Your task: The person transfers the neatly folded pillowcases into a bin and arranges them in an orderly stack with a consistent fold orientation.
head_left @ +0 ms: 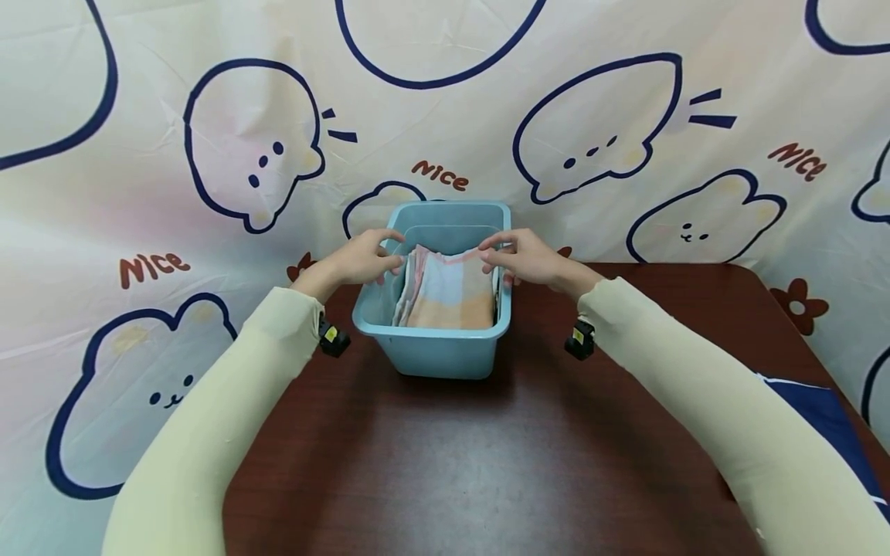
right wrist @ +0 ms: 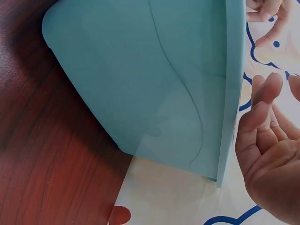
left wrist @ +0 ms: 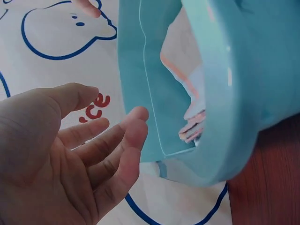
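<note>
A light-blue plastic bin point(head_left: 445, 351) stands on the table with folded cloths point(head_left: 452, 289) inside, the top one checked in pink, grey-blue and orange. My left hand point(head_left: 365, 256) is above the bin's left rim, fingers loosely bent and holding nothing. In the left wrist view that hand point(left wrist: 89, 150) is beside the bin's rim point(left wrist: 225, 93), apart from the cloth point(left wrist: 185, 61). Over the right rim hovers my right hand point(head_left: 524, 259), its fingertips overlapping the cloth's edge in the head view. The right wrist view shows this hand point(right wrist: 272, 145) with relaxed fingers, next to the bin's outer wall point(right wrist: 140, 84).
The bin sits on a dark reddish-brown table point(head_left: 445, 463), close to a white curtain point(head_left: 445, 123) printed with cartoon figures. A navy cloth with white trim point(head_left: 823, 409) lies at the table's right edge, partly behind my right sleeve.
</note>
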Motion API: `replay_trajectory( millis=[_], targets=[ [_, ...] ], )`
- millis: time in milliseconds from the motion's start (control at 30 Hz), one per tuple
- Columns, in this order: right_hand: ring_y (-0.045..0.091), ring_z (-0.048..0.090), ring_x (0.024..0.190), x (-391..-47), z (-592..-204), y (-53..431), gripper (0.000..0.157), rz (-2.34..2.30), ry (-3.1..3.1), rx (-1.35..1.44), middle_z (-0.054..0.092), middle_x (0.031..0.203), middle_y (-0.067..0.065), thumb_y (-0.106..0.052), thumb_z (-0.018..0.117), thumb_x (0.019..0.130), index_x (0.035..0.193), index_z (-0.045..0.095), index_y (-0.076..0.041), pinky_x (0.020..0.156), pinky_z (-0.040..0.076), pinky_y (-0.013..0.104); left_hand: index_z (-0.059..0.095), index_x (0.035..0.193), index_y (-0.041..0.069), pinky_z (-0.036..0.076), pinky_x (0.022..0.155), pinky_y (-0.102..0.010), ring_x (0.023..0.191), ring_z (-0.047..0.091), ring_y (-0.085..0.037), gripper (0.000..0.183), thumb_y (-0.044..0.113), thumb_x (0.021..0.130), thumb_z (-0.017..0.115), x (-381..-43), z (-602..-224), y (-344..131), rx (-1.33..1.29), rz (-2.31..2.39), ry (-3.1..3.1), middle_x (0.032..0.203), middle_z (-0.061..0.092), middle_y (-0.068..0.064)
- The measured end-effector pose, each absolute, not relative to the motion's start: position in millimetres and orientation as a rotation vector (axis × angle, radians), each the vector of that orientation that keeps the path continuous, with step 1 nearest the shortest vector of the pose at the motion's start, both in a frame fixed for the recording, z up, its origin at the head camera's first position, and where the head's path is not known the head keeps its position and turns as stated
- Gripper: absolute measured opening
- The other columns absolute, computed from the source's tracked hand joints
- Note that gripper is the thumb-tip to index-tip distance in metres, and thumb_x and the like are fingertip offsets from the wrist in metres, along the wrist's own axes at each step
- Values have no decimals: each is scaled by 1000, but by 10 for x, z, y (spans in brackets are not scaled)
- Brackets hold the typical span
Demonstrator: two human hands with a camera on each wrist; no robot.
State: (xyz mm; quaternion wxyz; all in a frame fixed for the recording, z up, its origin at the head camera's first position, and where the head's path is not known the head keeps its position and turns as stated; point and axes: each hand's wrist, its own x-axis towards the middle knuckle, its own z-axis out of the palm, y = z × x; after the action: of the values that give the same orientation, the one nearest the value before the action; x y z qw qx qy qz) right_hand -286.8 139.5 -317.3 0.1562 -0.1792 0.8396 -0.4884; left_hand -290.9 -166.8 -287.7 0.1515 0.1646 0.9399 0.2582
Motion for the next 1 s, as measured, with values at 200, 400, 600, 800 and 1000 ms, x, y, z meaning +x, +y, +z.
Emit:
replay_trajectory(
  millis=[200, 400, 600, 800, 1000],
  targets=[
    [16, 59, 56, -2833, -3159, 1443, 36, -1430, 2397, -516, 75, 105, 14, -24, 55, 105, 137, 59, -7, 58, 52, 26, 40, 152, 8, 56, 75, -35, 91, 70, -33, 50, 23, 106, 51, -2859, -2874, -1637, 492, 790, 2709, 115, 72, -20],
    [18, 60, 57, -2795, -3136, 1496, 37, -1438, 2380, -501, 73, 112, 21, -25, 55, 105, 138, 58, -7, 59, 52, 25, 43, 150, 8, 58, 84, -43, 90, 71, -30, 48, 22, 105, 52, -2786, -2851, -1591, 513, 789, 2731, 119, 71, -23],
    [16, 59, 57, -2751, -3144, 1546, 39, -1448, 2365, -535, 75, 107, 15, -23, 54, 106, 140, 56, -5, 59, 53, 26, 44, 149, 7, 56, 87, -46, 89, 71, -29, 47, 21, 105, 51, -2731, -2842, -1552, 543, 791, 2738, 116, 73, -21],
    [14, 59, 57, -2710, -3156, 1595, 38, -1446, 2350, -605, 72, 112, 22, -20, 53, 106, 139, 55, -2, 58, 52, 25, 44, 148, 7, 56, 86, -45, 85, 71, -25, 46, 21, 105, 50, -2707, -2849, -1530, 562, 799, 2717, 118, 73, -21],
    [14, 58, 57, -2654, -3175, 1648, 37, -1450, 2356, -618, 71, 111, 23, -17, 53, 105, 139, 55, -3, 60, 54, 27, 47, 146, 10, 56, 81, -39, 82, 70, -23, 44, 23, 105, 51, -2654, -2866, -1473, 583, 813, 2713, 114, 75, -18]
  ],
)
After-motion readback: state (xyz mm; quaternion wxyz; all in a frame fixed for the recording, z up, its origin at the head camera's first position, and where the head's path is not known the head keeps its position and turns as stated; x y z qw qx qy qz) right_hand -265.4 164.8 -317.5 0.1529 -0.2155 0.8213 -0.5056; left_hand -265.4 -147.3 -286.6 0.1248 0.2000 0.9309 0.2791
